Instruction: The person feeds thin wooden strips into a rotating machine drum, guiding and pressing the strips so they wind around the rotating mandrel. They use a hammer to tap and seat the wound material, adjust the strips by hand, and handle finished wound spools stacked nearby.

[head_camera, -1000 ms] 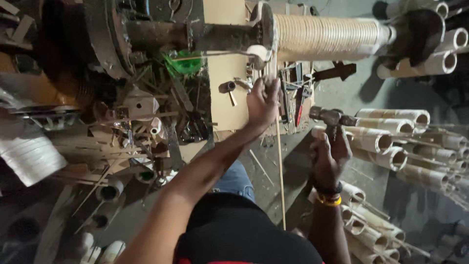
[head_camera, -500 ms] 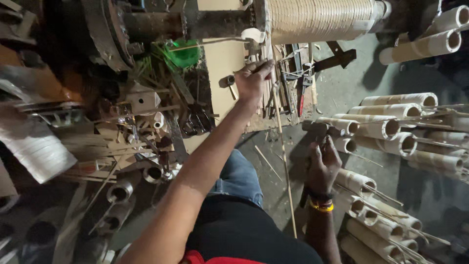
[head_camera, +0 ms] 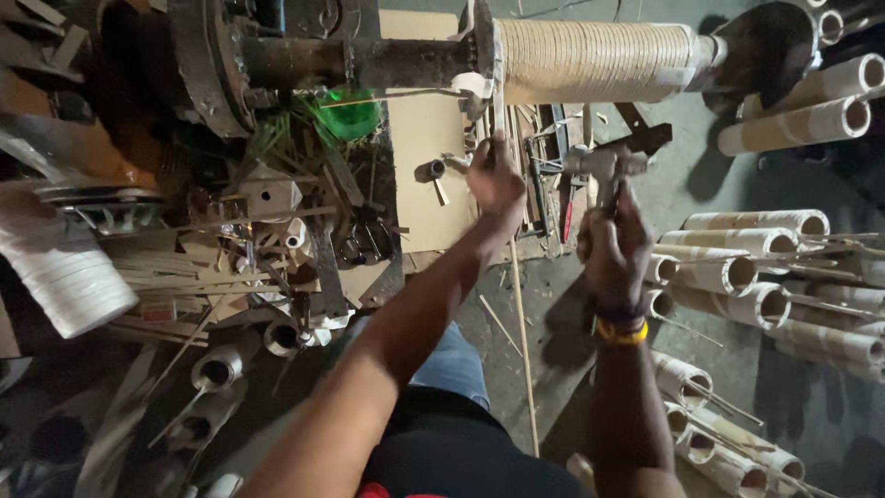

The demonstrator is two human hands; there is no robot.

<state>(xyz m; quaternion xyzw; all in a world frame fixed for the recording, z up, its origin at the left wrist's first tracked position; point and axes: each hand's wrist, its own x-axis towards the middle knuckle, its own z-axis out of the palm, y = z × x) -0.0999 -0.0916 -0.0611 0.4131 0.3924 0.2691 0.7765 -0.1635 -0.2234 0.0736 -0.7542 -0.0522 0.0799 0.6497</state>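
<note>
Head view: we hold a hammer (head_camera: 604, 166) and a thin cane strip (head_camera: 521, 314) below a wound spool (head_camera: 599, 60).

Our right hand (head_camera: 616, 247) is clenched around the hammer's handle, its metal head raised just below the spool. Our left hand (head_camera: 496, 180) pinches the strip, fingers closed on it near its upper end; the strip runs down across the floor between our arms. Cardboard tubes (head_camera: 756, 267) lie stacked to the right.
</note>
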